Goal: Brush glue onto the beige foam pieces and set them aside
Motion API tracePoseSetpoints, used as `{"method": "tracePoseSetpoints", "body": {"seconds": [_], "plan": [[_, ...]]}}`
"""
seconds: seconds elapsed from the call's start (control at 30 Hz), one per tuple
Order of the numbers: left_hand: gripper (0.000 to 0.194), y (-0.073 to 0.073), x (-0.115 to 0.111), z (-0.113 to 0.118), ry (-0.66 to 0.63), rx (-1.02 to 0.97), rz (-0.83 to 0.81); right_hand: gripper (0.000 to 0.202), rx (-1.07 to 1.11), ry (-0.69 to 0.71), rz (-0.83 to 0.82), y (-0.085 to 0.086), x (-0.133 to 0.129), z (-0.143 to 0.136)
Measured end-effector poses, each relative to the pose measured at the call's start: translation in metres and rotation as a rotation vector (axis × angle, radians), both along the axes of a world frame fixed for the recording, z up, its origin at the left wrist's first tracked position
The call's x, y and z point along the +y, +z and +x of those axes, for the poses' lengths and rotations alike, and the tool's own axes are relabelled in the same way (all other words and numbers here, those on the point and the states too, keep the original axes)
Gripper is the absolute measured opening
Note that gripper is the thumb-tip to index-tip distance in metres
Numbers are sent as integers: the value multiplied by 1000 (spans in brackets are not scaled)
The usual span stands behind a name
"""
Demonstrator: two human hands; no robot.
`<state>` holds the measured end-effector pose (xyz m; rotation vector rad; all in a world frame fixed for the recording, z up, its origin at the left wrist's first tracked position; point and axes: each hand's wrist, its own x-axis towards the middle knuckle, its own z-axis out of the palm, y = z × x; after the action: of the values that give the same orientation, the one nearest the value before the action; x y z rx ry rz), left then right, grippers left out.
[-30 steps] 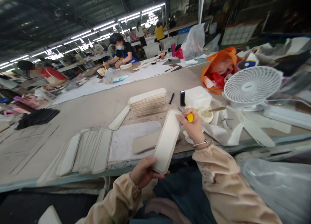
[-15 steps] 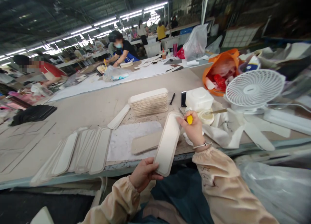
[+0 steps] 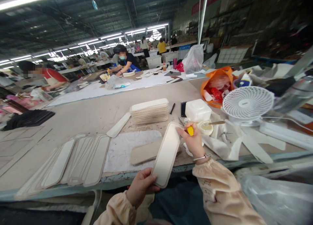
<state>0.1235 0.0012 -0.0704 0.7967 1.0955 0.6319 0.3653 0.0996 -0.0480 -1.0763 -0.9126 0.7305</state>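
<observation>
A white panel with rounded corners and a beige border (image 3: 167, 155) is tilted over the table's front edge. Its lower left corner is pinched between the thumb and fingers of my left hand (image 3: 141, 186). My right hand (image 3: 193, 138) grips the upper right edge and also has a tool with a yellow handle (image 3: 190, 131) tucked in it; the tool's working end is hard to make out. Beneath the panel, a beige rounded piece (image 3: 144, 152) lies on a white sheet (image 3: 117, 153). Similar bordered panels (image 3: 97, 161) are fanned out at the left.
Behind my hands stands a neat stack of panels (image 3: 149, 111), near a black pen (image 3: 172, 108). To the right are a white block-shaped container (image 3: 198, 110), a round tub (image 3: 205, 127), fabric scraps (image 3: 256, 143), a white fan (image 3: 248, 104) and an orange bag (image 3: 204, 88). Co-workers sit across the table.
The head view has tipped upward, so the table appears lower. Both hands keep the same hold on the panel, with little other movement.
</observation>
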Motion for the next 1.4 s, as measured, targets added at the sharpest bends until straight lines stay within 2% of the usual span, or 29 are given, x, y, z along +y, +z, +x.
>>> {"method": "tracePoseSetpoints", "body": {"seconds": [0.1, 0.2, 0.37, 0.47, 0.63, 0.8, 0.9, 1.0, 1.1, 1.27, 1.4], "plan": [[41, 0, 3, -7, 13, 7, 59, 39, 8, -6, 4, 0, -1, 1], [35, 6, 10, -21, 48, 28, 159, 40, -14, -1, -3, -1, -3, 1], [34, 35, 44, -46, 140, 86, 305, 42, -35, 11, -14, -4, 6, -1], [39, 61, 83, -58, 200, 145, 400, 43, -85, -14, -22, 7, 27, -5], [50, 103, 172, -66, 277, 181, 544, 40, -331, -112, -44, 46, 85, -10], [53, 130, 258, -66, 356, 317, 590, 38, -490, -187, -80, 77, 144, -17], [52, 132, 297, -64, 375, 394, 593, 36, -558, -221, -106, 82, 167, -21], [49, 122, 324, -62, 381, 483, 621, 34, -623, -240, -154, 76, 184, -22], [47, 110, 341, -59, 370, 601, 666, 30, -672, -250, -210, 65, 196, -21], [39, 98, 349, -56, 327, 794, 755, 25, -762, -232, -208, 48, 206, -15], [34, 92, 338, -61, 303, 870, 857, 27, -872, -300, -178, 39, 196, -7]]}}
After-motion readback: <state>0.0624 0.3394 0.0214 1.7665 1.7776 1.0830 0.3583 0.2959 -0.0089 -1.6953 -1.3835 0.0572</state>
